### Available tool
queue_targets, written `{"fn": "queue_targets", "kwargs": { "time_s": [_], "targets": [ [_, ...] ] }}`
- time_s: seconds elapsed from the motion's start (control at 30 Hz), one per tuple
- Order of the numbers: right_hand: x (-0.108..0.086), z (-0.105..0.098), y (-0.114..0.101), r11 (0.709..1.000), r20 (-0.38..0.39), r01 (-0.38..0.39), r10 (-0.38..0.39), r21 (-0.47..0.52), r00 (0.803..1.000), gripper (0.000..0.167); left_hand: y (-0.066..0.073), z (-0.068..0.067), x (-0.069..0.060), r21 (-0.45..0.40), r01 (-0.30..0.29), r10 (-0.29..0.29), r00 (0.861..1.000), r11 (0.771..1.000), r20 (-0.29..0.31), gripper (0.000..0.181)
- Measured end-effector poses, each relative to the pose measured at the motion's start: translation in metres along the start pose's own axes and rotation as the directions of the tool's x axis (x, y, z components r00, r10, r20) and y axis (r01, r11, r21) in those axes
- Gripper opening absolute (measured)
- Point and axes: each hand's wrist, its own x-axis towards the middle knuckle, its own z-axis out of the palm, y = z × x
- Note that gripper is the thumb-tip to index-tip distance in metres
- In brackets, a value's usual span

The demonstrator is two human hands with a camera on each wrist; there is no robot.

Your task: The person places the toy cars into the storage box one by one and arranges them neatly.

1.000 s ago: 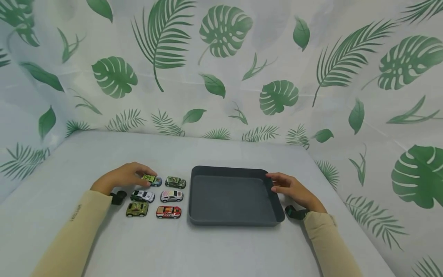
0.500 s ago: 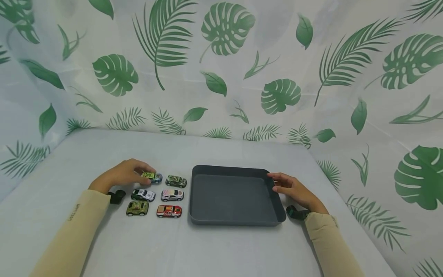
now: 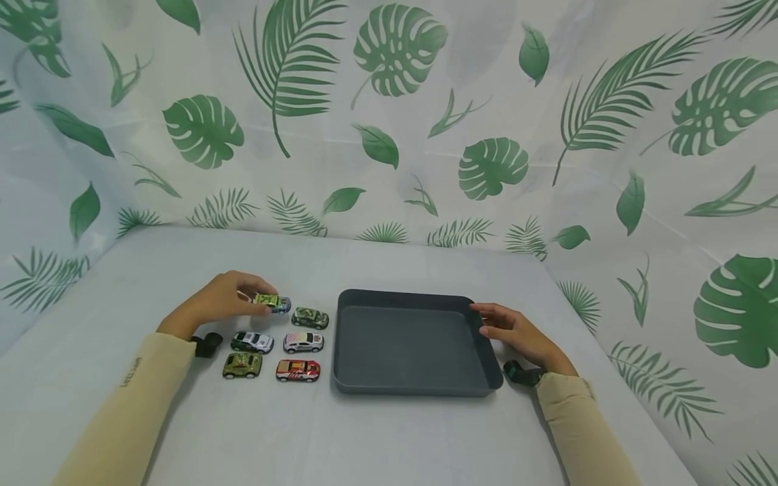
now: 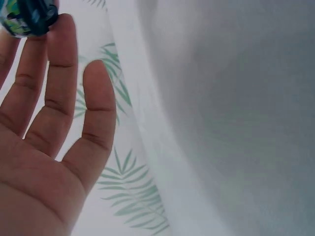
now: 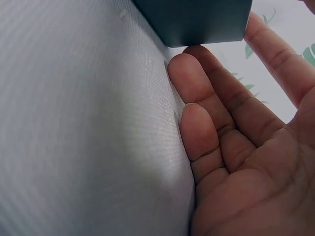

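My left hand [image 3: 221, 300] pinches a green and blue toy car [image 3: 272, 303] between thumb and fingers, held a little above the white table. In the left wrist view, part of that toy car [image 4: 27, 14] shows at the fingertips, top left. Below and right of the hand sit more toy cars: a camouflage one [image 3: 310, 318], a white and black one [image 3: 252, 341], a white and pink one [image 3: 303, 342], an olive-green one [image 3: 242, 365] and a red one [image 3: 298, 370]. My right hand [image 3: 525, 337] touches the right rim of a dark grey tray [image 3: 416, 390] with relaxed fingers.
The tray stands right of the cars, its inside facing up with bare floor showing. Leaf-printed cloth [image 3: 419, 162] walls the table [image 3: 365, 439] at the back and sides. Each wrist wears a dark camera mount [image 3: 208, 345].
My left hand has lifted the green and blue toy car off the table and shifted it slightly right and away. The right hand stays at the tray's rim.
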Motion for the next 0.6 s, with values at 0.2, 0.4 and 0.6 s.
{"fn": "queue_targets", "kwargs": {
  "time_s": [0.2, 0.4, 0.6],
  "targets": [
    [0.000, 0.000, 0.003, 1.000, 0.004, 0.014, -0.014, 0.014, 1.000, 0.056, 0.005, 0.003, 0.001, -0.022, -0.022, 0.022, 1.000, 0.999, -0.017, 0.034],
    [0.001, -0.001, 0.007, 0.998, 0.015, 0.041, -0.042, 0.046, 0.999, 0.055, 0.014, 0.003, 0.000, -0.027, -0.047, 0.046, 0.998, 0.999, -0.033, 0.034],
    [0.001, -0.002, 0.007, 0.999, 0.014, 0.029, -0.030, 0.039, 0.999, 0.056, 0.020, 0.005, 0.000, -0.043, -0.063, 0.061, 0.997, 0.997, -0.055, 0.033]
  ]
}}
